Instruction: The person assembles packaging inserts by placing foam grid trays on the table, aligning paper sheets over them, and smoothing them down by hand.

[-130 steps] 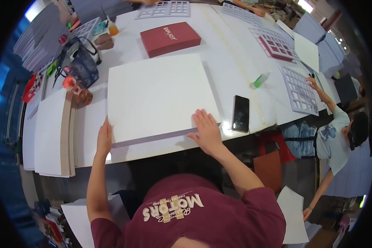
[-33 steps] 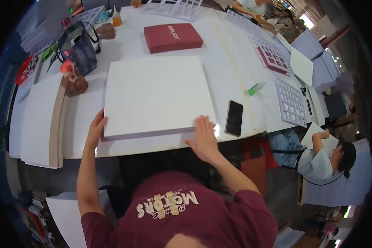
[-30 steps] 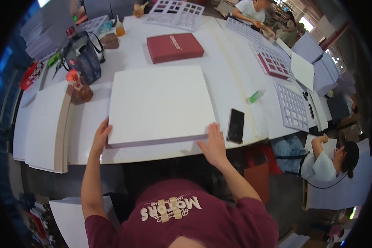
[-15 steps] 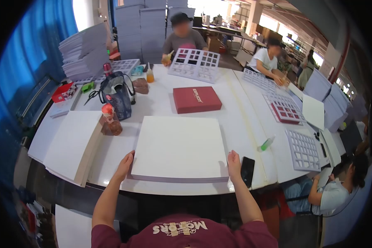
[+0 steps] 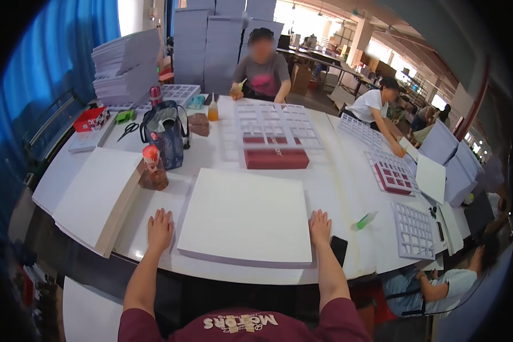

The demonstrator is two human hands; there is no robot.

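Observation:
A stack of large white sheets (image 5: 244,215) lies on the table in front of me, its edges fairly even. My left hand (image 5: 161,230) rests flat on the tabletop to the left of the stack, apart from it, with the fingers stretched out. At the stack's right edge lies my right hand (image 5: 320,227), palm down and fingers extended; whether it touches the sheets I cannot tell. Neither hand holds anything. A black phone (image 5: 337,249) is just beside my right wrist, partly hidden by the arm.
A second white sheet stack (image 5: 91,199), a red-capped bottle (image 5: 155,168) and a bag (image 5: 164,137) stand left. Across the table, a co-worker handles a white grid frame (image 5: 276,122) over a red box (image 5: 276,158). A green glue bottle (image 5: 366,220) and another grid (image 5: 414,231) are right.
Both hands have gone from upright beside the stack to flat with fingers stretched; the left moved away from it. The stack sits slightly turned. The co-worker's grid frame has come over the red box.

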